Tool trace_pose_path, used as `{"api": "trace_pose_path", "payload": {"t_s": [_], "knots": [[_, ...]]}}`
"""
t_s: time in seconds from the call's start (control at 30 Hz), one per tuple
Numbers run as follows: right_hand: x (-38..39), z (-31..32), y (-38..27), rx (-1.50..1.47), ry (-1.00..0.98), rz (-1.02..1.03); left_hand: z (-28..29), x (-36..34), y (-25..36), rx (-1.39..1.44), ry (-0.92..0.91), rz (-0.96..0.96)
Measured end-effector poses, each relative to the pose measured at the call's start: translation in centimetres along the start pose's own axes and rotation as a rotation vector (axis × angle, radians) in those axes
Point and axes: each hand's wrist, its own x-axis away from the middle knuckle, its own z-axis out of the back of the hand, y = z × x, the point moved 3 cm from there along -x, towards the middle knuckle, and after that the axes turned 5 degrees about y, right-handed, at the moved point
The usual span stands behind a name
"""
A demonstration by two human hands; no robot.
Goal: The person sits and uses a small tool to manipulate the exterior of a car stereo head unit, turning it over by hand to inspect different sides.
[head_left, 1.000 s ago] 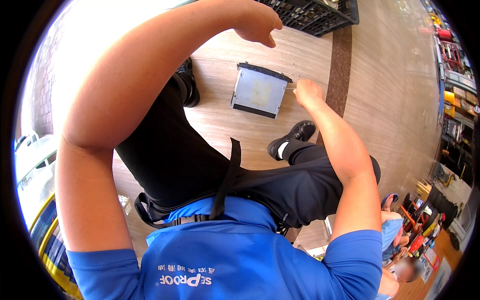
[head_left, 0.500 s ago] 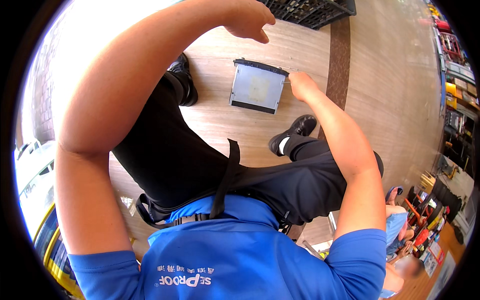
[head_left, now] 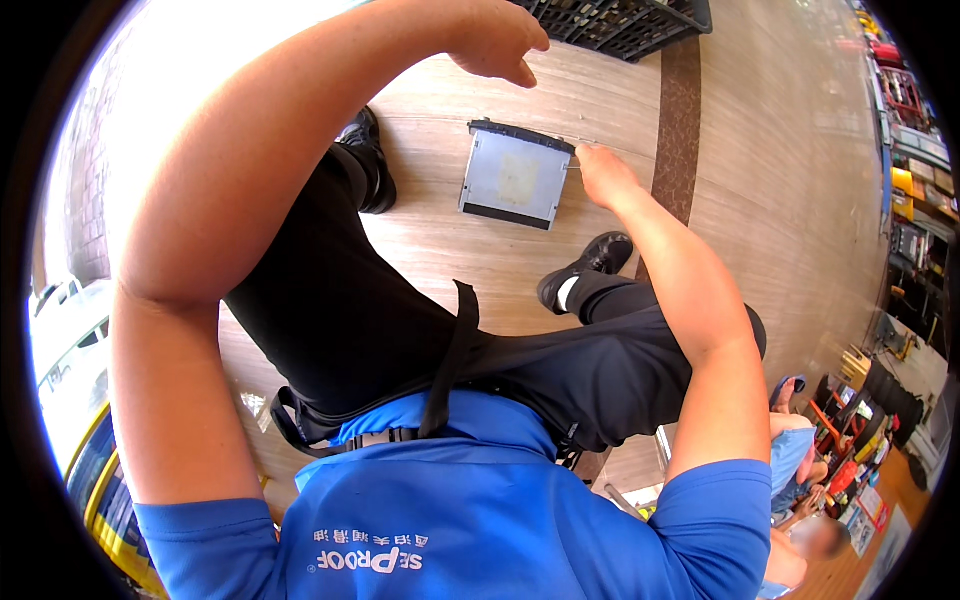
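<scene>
Perhaps the likeliest trouble is a slip: the right hand (head_left: pixel 607 175) is at the far right corner of the grey metal box (head_left: pixel 515 180), its fingers curled, apparently pinching a thin rod (head_left: pixel 574 166) that reaches the side of the box. If that rod is pushed sideways, it could skid along the metal and scratch it, or jar the black front panel (head_left: pixel 525 131). Nothing steadies the box, which lies flat on the wood-look floor (head_left: pixel 430 160) ahead of the shoes, so a hard push could swing it round, I judge. Meanwhile the left hand (head_left: pixel 500 42) hangs near the black crate (head_left: pixel 620 28), well apart from the box, thumb spread from the fingers with nothing visible between them; from there it would be late to catch a shift. Whether the right fingertips actually touch the panel, I cannot tell. Compared with a second ago, the right hand sits closer to the box's corner and less of the rod shows; against the half-second-old frame, hardly anything differs, and the left hand's pose matches both.
</scene>
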Motion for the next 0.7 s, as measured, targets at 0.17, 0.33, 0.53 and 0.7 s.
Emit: {"api": "trace_pose_path", "payload": {"t_s": [0.17,0.33,0.53,0.7], "knots": [[1.7,2.4,-3.8,-0.022,0.010,0.034,0.7,1.0,0.3,0.026,-0.032,0.000],[-0.1,0.5,0.1,-0.091,0.123,0.130,-0.2,0.1,-0.3,-0.005,-0.018,0.004],[-0.1,-0.2,0.4,-0.160,0.179,-0.053,-0.3,0.0,-0.3,-0.022,-0.036,0.011],[0.5,1.2,-2.4,0.071,-0.034,-0.052,-0.7,-0.2,-0.4,-0.023,-0.031,0.003]]}}
